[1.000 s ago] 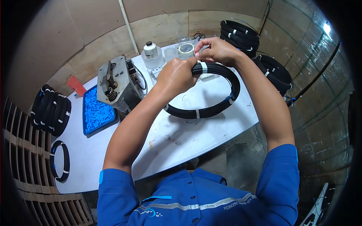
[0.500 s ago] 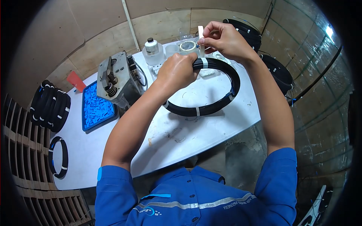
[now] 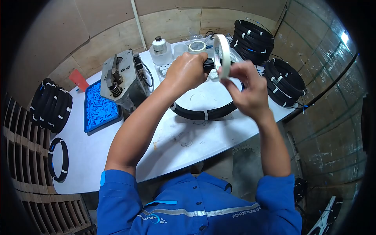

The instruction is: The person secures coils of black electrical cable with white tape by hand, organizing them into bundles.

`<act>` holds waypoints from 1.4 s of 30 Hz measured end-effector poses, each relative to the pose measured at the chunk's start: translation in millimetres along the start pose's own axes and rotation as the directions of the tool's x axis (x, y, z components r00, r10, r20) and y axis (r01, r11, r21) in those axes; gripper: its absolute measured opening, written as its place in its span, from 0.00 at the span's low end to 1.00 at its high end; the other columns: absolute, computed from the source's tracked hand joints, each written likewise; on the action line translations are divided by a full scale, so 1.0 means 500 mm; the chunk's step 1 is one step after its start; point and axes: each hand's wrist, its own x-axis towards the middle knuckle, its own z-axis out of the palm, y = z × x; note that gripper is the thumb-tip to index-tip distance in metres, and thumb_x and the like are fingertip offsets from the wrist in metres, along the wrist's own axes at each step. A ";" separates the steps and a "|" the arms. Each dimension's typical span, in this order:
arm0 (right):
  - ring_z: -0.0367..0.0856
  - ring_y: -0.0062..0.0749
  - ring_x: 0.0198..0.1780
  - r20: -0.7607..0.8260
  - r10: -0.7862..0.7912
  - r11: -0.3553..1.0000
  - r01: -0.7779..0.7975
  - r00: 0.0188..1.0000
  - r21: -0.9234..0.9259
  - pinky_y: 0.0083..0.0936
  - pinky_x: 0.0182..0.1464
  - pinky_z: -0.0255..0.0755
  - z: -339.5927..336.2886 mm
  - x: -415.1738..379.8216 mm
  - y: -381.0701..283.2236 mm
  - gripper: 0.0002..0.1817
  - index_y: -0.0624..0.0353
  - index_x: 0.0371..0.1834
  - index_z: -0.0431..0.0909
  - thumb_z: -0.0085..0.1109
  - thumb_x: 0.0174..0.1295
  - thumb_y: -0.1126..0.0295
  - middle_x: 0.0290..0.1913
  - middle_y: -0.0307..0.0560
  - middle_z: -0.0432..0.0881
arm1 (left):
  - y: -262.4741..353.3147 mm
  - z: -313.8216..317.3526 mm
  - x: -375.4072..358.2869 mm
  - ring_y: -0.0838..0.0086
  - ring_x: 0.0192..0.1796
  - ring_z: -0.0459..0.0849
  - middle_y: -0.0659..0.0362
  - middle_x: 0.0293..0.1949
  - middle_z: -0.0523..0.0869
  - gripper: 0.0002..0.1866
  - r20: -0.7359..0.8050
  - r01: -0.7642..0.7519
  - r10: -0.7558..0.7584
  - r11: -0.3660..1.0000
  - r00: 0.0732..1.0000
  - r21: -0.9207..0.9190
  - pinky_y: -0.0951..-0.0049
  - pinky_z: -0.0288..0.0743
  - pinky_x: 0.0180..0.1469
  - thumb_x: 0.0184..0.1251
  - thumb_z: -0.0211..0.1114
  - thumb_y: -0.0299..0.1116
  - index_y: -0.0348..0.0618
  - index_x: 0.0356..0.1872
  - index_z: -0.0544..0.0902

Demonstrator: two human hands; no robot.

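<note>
My left hand (image 3: pixel 186 69) is closed around the far left side of a coil of black cable (image 3: pixel 206 114), which stands tilted over the white table. White tape bands wrap the coil in places. In my right hand (image 3: pixel 250 92) a roll of white tape (image 3: pixel 226 58) is pinched at its lower edge between thumb and fingers. The roll is held upright over the coil's right side and hides part of it, along with my right hand.
A metal machine (image 3: pixel 124 74) stands left of the coil, beside a tray of small blue pieces (image 3: pixel 100 107). Behind are a white bottle (image 3: pixel 159 46) and another tape roll (image 3: pixel 197 47). Stacked black coils (image 3: pixel 253 41) are at right, more coils (image 3: pixel 53 103) at left.
My right hand has come down and nearer to me with the tape roll, now turned so its ring shows. My left hand keeps its grip on the coil.
</note>
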 end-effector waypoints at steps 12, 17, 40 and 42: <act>0.84 0.30 0.48 -0.107 0.207 0.903 -0.148 0.973 0.403 0.26 0.56 0.75 0.054 -0.154 -0.005 0.29 0.66 0.54 0.75 0.75 0.57 0.58 0.47 0.48 0.86 | 0.012 0.006 0.004 0.48 0.40 0.87 0.44 0.34 0.87 0.11 0.009 0.020 -0.020 0.999 1.000 0.036 0.52 0.80 0.42 0.56 0.69 0.34 0.42 0.39 0.84; 0.84 0.23 0.38 0.090 0.483 0.708 -0.449 0.871 0.545 0.23 0.43 0.78 0.052 -0.128 0.039 0.22 0.65 0.40 0.83 0.62 0.69 0.52 0.37 0.45 0.87 | 0.014 0.008 0.002 0.48 0.39 0.86 0.45 0.32 0.87 0.11 -0.020 -0.004 0.006 0.999 1.000 0.054 0.53 0.79 0.41 0.58 0.69 0.35 0.42 0.39 0.84; 0.71 0.13 0.16 0.231 0.738 0.439 -0.712 0.633 0.548 0.12 0.18 0.68 0.025 0.039 -0.020 0.14 0.62 0.40 0.82 0.57 0.72 0.61 0.18 0.34 0.75 | -0.001 0.014 0.029 0.46 0.40 0.87 0.42 0.33 0.87 0.14 0.029 -0.067 0.066 0.997 0.997 0.034 0.53 0.81 0.43 0.53 0.71 0.36 0.40 0.39 0.84; 0.71 0.13 0.16 0.213 0.751 0.440 -0.714 0.625 0.546 0.11 0.18 0.67 0.029 0.035 -0.021 0.13 0.61 0.40 0.83 0.57 0.72 0.61 0.18 0.34 0.75 | -0.002 0.011 0.034 0.46 0.40 0.87 0.42 0.33 0.87 0.14 0.044 -0.062 0.060 0.997 0.997 0.039 0.53 0.82 0.43 0.53 0.71 0.36 0.40 0.39 0.85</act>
